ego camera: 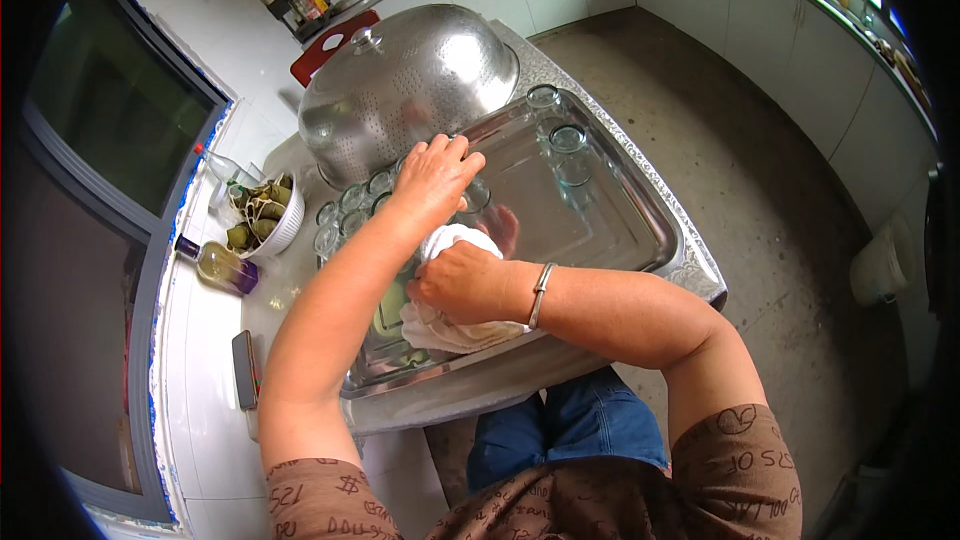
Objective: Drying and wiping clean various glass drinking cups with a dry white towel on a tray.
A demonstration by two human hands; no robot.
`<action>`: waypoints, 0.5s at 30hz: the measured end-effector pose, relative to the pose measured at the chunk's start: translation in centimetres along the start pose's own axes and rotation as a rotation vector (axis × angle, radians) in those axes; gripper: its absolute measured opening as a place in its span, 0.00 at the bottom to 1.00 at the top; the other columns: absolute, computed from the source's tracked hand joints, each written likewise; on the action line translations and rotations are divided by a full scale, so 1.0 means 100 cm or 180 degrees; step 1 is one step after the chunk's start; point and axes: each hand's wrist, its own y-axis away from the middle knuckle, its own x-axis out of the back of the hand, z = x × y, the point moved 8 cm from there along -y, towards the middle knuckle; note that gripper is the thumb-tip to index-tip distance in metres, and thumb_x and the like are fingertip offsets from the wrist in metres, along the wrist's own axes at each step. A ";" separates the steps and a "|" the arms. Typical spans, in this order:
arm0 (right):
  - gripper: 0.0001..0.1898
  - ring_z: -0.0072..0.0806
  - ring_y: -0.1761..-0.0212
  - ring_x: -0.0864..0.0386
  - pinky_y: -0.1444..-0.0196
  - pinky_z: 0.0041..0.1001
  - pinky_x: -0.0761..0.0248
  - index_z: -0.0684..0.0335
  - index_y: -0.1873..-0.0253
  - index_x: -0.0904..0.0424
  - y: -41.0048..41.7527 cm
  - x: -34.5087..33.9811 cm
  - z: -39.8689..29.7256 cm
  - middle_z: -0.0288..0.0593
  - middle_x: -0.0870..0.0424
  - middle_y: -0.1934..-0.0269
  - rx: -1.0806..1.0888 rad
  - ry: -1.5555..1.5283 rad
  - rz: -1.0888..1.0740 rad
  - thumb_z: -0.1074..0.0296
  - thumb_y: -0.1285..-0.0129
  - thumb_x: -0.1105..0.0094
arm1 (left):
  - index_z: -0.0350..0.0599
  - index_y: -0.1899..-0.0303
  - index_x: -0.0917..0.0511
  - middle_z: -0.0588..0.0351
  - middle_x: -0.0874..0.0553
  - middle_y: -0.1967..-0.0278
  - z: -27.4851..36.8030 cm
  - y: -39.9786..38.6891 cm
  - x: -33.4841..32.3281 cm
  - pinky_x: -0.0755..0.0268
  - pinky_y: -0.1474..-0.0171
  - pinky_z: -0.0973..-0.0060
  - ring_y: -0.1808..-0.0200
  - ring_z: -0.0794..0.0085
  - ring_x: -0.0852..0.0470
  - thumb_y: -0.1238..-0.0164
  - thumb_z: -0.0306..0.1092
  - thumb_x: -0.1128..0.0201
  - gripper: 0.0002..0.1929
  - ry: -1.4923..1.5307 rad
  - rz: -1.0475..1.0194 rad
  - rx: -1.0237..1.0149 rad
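Note:
My right hand [461, 281] grips a bunched white cloth [450, 334] over the near part of a shiny metal tray [637, 236]. Just beyond it, my left hand [435, 180] reaches over the tray with its fingers bent, close to a clear glass [478, 196]. Its palm side is hidden, so whether it holds a glass is unclear. Several glass cups [352, 210] stand in a group at the left, partly behind my left forearm. Farther right in the tray are two more, a nearer glass cup [570, 157] and a farther glass cup [544, 99].
A large perforated metal colander [420, 82] lies upside down behind the tray. On the left are a white basket [291, 221] of leaf-wrapped bundles, a purple-based bottle [225, 266] and a phone [245, 369]. The patterned tabletop edge [697, 270] borders the tray; a bucket [881, 262] stands right.

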 end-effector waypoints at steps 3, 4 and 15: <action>0.09 0.40 0.67 0.16 0.67 0.38 0.26 0.59 0.65 0.22 0.000 0.002 -0.001 0.41 0.18 0.69 -0.0021 0.0043 -0.0074 0.68 0.54 0.39 | 0.49 0.57 0.25 0.58 0.23 0.58 -0.001 0.000 -0.002 0.31 0.51 0.64 0.51 0.63 0.25 0.62 0.33 0.25 0.25 0.0046 0.0123 -0.0003; 0.09 0.40 0.67 0.16 0.67 0.38 0.26 0.59 0.65 0.21 0.000 0.004 -0.003 0.41 0.18 0.69 -0.0038 0.0033 -0.0128 0.68 0.54 0.38 | 0.49 0.57 0.25 0.58 0.23 0.58 -0.001 0.001 -0.001 0.31 0.51 0.64 0.51 0.63 0.25 0.62 0.33 0.25 0.25 0.0017 0.0183 -0.0017; 0.11 0.41 0.59 0.16 0.59 0.39 0.26 0.57 0.63 0.16 -0.005 -0.008 0.002 0.47 0.15 0.64 -0.0070 0.0190 -0.0206 0.60 0.49 0.40 | 0.48 0.43 0.27 0.56 0.23 0.50 0.025 -0.046 0.026 0.30 0.45 0.60 0.45 0.60 0.25 0.50 0.47 0.28 0.31 0.1072 0.0530 0.0062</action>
